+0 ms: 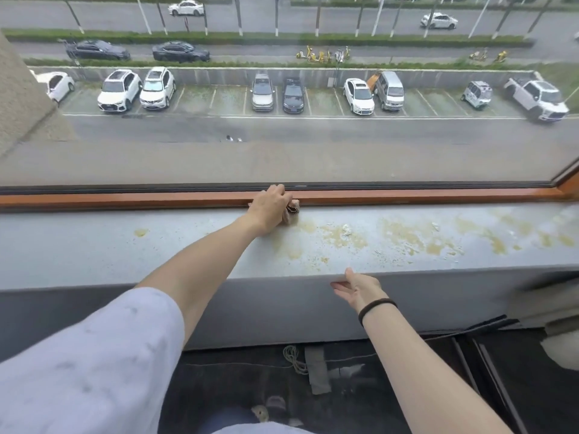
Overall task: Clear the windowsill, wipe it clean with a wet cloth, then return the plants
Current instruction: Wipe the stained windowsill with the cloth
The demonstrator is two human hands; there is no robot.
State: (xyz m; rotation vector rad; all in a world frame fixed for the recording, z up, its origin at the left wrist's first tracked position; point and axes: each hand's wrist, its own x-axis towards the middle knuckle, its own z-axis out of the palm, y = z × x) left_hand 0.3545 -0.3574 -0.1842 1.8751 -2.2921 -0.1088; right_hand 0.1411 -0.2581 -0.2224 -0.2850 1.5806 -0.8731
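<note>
A long grey windowsill (125, 245) runs across the view below the window. My left hand (269, 208) grips a bunched pinkish cloth (292, 211) and presses it on the sill's back edge, against the orange-brown window frame (407, 195). To the right of the cloth the sill carries yellowish stains (407, 236) and white crumbs. My right hand (357, 288) rests with straight fingers on the sill's front edge, thumb on top. No plants are in view.
Large window glass (282, 145) rises behind the frame. Below the sill is a dark wall face (94, 311), then a dark floor with a coiled cord (293, 358) and tape strips (318, 371). A pale object (560, 349) sits at the right edge.
</note>
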